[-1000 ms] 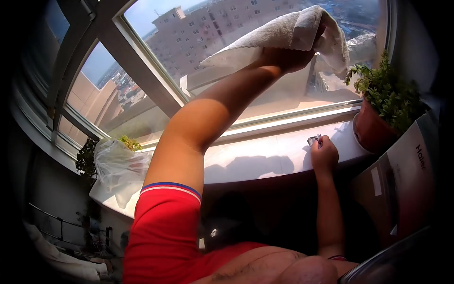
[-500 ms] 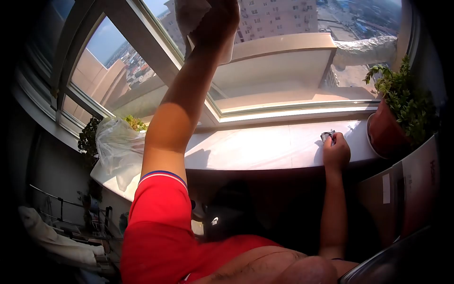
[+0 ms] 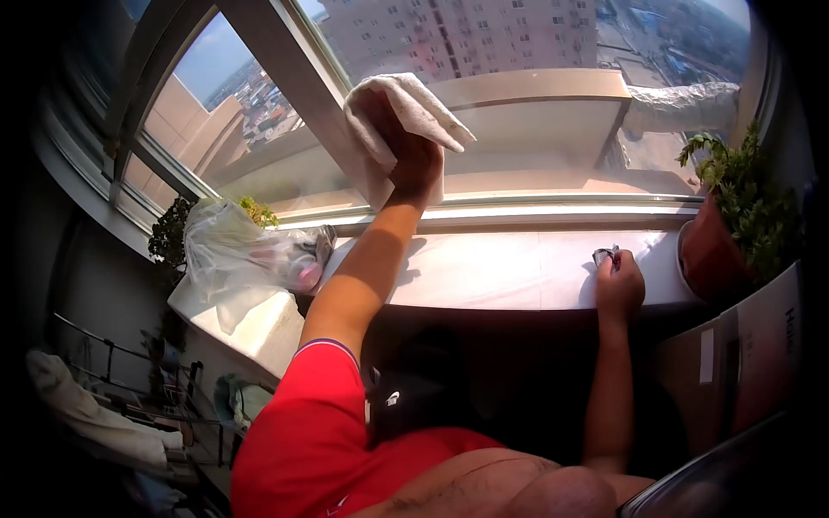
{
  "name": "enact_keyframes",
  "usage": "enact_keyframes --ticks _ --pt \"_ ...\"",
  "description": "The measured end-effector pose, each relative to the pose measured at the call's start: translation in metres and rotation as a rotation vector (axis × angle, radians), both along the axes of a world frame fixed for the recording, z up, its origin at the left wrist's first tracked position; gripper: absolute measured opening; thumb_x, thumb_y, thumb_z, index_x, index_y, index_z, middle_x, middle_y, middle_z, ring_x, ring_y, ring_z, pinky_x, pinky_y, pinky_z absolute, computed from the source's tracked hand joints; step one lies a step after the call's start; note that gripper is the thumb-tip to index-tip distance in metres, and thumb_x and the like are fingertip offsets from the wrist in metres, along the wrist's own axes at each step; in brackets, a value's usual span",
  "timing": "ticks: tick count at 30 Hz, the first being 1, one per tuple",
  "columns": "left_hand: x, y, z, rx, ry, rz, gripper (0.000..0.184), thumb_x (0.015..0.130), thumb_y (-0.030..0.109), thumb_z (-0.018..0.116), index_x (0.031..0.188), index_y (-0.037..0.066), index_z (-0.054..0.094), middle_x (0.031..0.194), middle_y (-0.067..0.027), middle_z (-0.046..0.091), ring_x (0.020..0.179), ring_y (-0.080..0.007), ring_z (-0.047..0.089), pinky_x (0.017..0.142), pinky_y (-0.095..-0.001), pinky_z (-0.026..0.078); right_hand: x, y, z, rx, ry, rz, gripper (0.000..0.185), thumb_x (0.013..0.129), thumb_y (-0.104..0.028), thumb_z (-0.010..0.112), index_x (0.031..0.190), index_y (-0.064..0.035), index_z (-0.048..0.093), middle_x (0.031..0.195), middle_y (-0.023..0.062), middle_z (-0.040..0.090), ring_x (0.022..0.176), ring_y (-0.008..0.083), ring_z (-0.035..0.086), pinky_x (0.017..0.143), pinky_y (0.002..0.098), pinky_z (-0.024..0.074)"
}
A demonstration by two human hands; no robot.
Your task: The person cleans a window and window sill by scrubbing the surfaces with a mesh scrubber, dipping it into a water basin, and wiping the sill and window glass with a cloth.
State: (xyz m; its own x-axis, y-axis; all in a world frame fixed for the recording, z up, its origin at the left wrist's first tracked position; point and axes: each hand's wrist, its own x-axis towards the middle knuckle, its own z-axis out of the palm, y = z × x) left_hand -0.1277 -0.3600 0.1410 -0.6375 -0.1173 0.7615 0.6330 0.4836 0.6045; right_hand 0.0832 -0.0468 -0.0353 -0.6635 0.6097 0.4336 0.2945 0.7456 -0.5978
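Observation:
My left hand (image 3: 416, 162) is up at the window glass (image 3: 509, 138), near the slanting frame post. It grips a folded white cloth (image 3: 414, 108), which covers most of its fingers and lies against or close to the pane. Low on the right, my right hand (image 3: 622, 285) rests at the front edge of the white windowsill (image 3: 484, 268). Its fingers are closed on a small crumpled, silvery-dark thing (image 3: 605, 256) whose kind I cannot make out.
A potted plant (image 3: 725, 246) stands at the sill's right end, beside a box (image 3: 734, 354). On the left, a clear plastic bag (image 3: 229, 250) holding things lies by leafy plants (image 3: 168, 233). A drying rack with white fabric (image 3: 95, 414) is lower left.
My left hand has come down the window with the cloth, from the top of the view to mid-pane. My right hand stays on the sill with the crumpled thing.

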Motion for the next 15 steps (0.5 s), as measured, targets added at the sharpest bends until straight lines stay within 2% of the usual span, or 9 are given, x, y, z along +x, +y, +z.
enact_keyframes --ticks 1,3,5,8,9,10,12,14,15 --pt "-0.011 -0.01 -0.004 0.178 0.144 -0.264 0.074 0.104 0.039 0.042 0.161 0.0 0.015 0.167 -0.021 0.019 0.157 -0.0322 0.017 0.128 -0.0439 0.012 0.001 0.0 -0.001 -0.014 0.015 -0.007 0.016 0.088 -0.021 0.069 0.096 -0.0062 0.067 0.093 0.0147 0.074 0.086 0.0365 0.071 0.076 0.0468 0.0562" --pt "-0.04 -0.002 0.054 -0.332 0.276 0.368 0.074 0.105 0.042 0.036 0.161 -0.002 0.016 0.167 -0.0234 0.021 0.156 -0.0374 0.019 0.128 -0.0464 0.012 0.002 -0.002 0.007 -0.01 -0.035 -0.016 0.017 0.088 -0.02 0.069 0.096 -0.0054 0.067 0.091 0.0147 0.073 0.085 0.0378 0.071 0.076 0.0472 0.0561" --pt "-0.007 0.03 0.12 -0.374 0.567 0.434 0.072 0.101 0.038 0.042 0.154 -0.009 0.03 0.162 -0.031 0.027 0.15 -0.0481 0.025 0.123 -0.0542 0.024 0.004 -0.003 0.01 -0.013 -0.01 -0.018 0.016 0.087 -0.02 0.068 0.093 -0.0055 0.066 0.089 0.0151 0.072 0.083 0.039 0.07 0.075 0.0484 0.0555" --pt "0.011 0.093 0.148 -0.628 0.731 0.484 0.068 0.097 0.035 0.053 0.154 0.001 0.038 0.162 -0.0182 0.035 0.149 -0.0418 0.033 0.114 -0.06 0.036 0.004 -0.003 0.01 -0.015 0.034 -0.006 0.016 0.085 -0.021 0.068 0.09 -0.0062 0.066 0.086 0.0154 0.07 0.081 0.0396 0.069 0.073 0.05 0.0548" --pt "0.018 0.116 0.152 -0.696 0.726 0.448 0.069 0.096 0.036 0.057 0.156 0.009 0.038 0.162 -0.0119 0.036 0.149 -0.0397 0.032 0.112 -0.0618 0.037 0.003 -0.002 0.008 -0.027 0.042 -0.006 0.016 0.085 -0.021 0.068 0.089 -0.0061 0.066 0.086 0.0154 0.07 0.081 0.0397 0.068 0.072 0.0502 0.0546" --pt "0.018 0.137 0.157 -0.722 0.92 0.516 0.059 0.096 0.033 0.06 0.149 0.009 0.048 0.146 -0.0147 0.055 0.129 -0.0417 0.056 0.105 -0.0542 0.046 0.002 -0.001 0.006 -0.041 0.051 -0.005 0.016 0.085 -0.021 0.068 0.088 -0.006 0.065 0.086 0.0155 0.07 0.08 0.0398 0.068 0.072 0.0503 0.0544" --pt "0.028 0.177 0.183 -0.866 0.778 0.432 0.069 0.099 0.026 0.055 0.159 0.003 0.031 0.166 -0.0188 0.029 0.155 -0.0385 0.023 0.124 -0.0518 0.027 0.003 0.0 0.008 -0.035 0.055 -0.001 0.015 0.085 -0.021 0.068 0.087 -0.0061 0.065 0.085 0.0155 0.07 0.079 0.04 0.068 0.071 0.0504 0.0541" --pt "0.015 0.225 0.215 -0.7 0.942 0.157 0.067 0.098 0.027 0.057 0.157 0.005 0.036 0.167 -0.0139 0.03 0.153 -0.0362 0.029 0.12 -0.0532 0.032 0.004 -0.001 0.007 -0.042 0.058 -0.002 0.014 0.084 -0.02 0.067 0.086 -0.0062 0.065 0.084 0.0155 0.069 0.078 0.0401 0.067 0.07 0.0505 0.0539" --pt "-0.004 0.251 0.228 -0.665 1.107 0.2 0.065 0.097 0.028 0.058 0.156 0.006 0.039 0.168 -0.0107 0.029 0.152 -0.0349 0.033 0.12 -0.0521 0.034 0.003 0.0 0.007 -0.046 0.064 -0.006 0.014 0.084 -0.02 0.067 0.086 -0.0063 0.065 0.084 0.0155 0.069 0.078 0.0401 0.067 0.07 0.0505 0.0539"
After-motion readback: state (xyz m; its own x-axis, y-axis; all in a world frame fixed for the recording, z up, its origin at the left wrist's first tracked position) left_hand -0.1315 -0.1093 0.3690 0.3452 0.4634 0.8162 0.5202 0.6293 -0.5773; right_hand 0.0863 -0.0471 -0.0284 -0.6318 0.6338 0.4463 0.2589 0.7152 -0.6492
